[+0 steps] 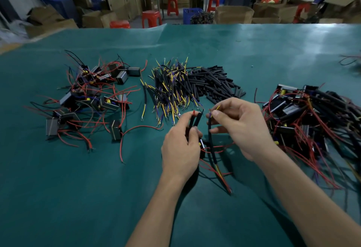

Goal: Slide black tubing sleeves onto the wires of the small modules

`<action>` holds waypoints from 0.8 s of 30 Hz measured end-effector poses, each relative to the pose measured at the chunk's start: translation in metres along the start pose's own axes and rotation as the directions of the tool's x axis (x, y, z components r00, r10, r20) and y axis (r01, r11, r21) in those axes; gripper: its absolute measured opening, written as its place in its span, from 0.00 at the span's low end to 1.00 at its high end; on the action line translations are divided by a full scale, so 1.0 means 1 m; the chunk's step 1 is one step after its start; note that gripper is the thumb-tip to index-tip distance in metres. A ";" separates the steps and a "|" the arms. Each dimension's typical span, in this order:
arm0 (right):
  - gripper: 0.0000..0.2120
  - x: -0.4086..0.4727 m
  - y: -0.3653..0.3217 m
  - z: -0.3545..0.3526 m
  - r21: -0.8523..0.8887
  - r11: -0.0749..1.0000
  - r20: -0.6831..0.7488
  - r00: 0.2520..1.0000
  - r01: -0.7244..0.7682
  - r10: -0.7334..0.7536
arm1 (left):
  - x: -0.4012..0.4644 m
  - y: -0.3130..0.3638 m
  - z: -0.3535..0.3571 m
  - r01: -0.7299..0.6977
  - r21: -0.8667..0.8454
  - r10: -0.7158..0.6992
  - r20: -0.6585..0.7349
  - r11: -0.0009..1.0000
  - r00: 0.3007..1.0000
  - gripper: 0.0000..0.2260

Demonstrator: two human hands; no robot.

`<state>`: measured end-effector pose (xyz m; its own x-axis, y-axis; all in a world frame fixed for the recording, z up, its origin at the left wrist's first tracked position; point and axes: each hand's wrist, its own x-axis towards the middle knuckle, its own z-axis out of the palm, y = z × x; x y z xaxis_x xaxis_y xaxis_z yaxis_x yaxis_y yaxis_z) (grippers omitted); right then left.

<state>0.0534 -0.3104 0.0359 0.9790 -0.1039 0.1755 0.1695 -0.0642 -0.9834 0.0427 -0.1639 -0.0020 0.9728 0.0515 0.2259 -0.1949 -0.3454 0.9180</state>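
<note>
Item, nearest: left hand [181, 145], grip pinching two black tubing sleeves [195, 120] above a small module [202, 146]; right hand [240, 127], grip pinching a sleeved yellow wire [214, 110]. Risk: frayed wire tips likely snag at a sleeve mouth. Beyond, on the desk [97, 198]: loose sleeves [214, 82], whose neighbouring wire bundle could tangle in.

The left hand [180, 147] hides most of the small module [202, 146] it holds. At 3 o'clock, the pile of finished modules [312, 121] is cut by the edge. At 12 o'clock, the room behind the table [273, 41] is blurred.
</note>
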 end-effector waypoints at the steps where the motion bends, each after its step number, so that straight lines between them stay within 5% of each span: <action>1: 0.10 0.000 0.001 0.001 0.007 1.000 -0.001 1.000 -0.001 0.001 | 0.000 0.000 0.000 -0.001 -0.004 0.001 -0.002 1.000 1.000 0.17; 12: 0.13 -0.006 0.004 0.014 0.089 0.996 -0.041 0.999 -0.004 0.007 | 0.002 0.000 -0.002 -0.016 0.024 0.016 -0.011 1.000 1.000 0.20; 24: 0.14 -0.006 0.002 0.017 0.224 0.974 -0.043 0.998 -0.034 0.045 | 0.001 -0.002 -0.002 -0.077 -0.037 0.074 -0.079 0.996 0.994 0.10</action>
<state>0.0496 -0.2928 0.0325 0.9797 -0.1496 0.1333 0.1575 0.1632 -0.9739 0.0436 -0.1617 -0.0028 0.9429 0.0994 0.3178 -0.2735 -0.3132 0.9094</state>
